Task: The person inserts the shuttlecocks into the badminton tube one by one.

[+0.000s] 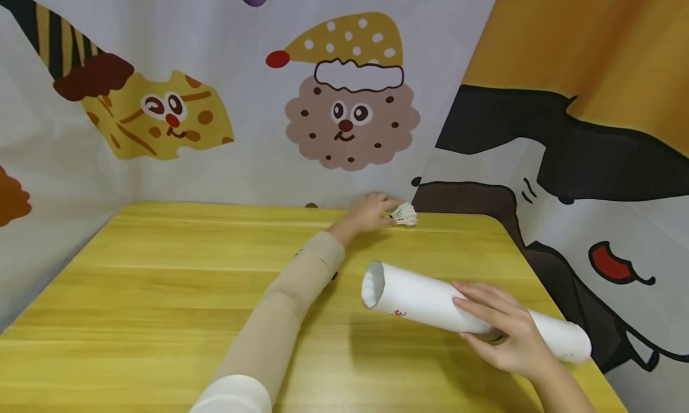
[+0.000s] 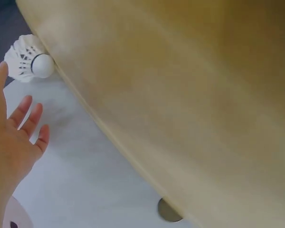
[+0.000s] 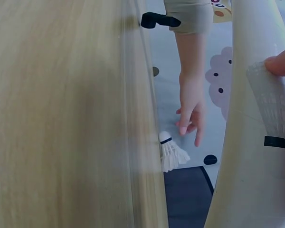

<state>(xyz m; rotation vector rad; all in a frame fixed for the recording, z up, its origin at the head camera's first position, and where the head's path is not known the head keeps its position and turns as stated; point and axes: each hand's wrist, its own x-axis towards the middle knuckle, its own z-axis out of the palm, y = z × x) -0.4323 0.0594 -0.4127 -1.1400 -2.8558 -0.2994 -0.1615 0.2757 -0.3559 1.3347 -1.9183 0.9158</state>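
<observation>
A white feather shuttlecock [image 1: 406,214] lies on its side near the far edge of the wooden table [image 1: 188,269], a dark band round its cork base. My left hand [image 1: 370,212] reaches out beside it, fingers spread and extended. In the left wrist view one finger of the left hand [image 2: 12,147] overlaps the feathers of the shuttlecock [image 2: 26,59]. My right hand [image 1: 511,332] grips a long white shuttlecock tube [image 1: 425,296] round its middle, held tilted over the right side of the table. The tube's visible left end is open. A shuttlecock picture is printed on the tube [image 3: 240,156].
Behind the table hangs a white curtain [image 1: 215,18] with cartoon food prints, close against the far edge. The table's right edge runs under the lower end of the tube. A dark strap piece [image 3: 159,20] shows at the left sleeve [image 3: 190,16].
</observation>
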